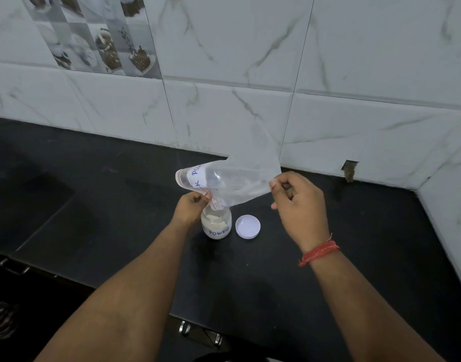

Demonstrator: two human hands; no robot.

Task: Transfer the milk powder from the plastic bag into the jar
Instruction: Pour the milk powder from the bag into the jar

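A clear plastic bag (237, 178) with a white handwritten label hangs tilted over a small jar (216, 226). The jar stands on the black counter and holds pale milk powder; its label reads "POWDE". My left hand (190, 207) pinches the bag's mouth corner right above the jar's opening. My right hand (297, 202) pinches the bag's bottom edge, raised to the right. The bag looks nearly empty, with only faint streaks of powder inside.
The jar's white lid (247, 227) lies upside down just right of the jar. The black counter (106, 205) meets a marble-tiled wall (250, 100) behind and at the right. Metal cabinet handles (199, 333) show below the counter's front edge.
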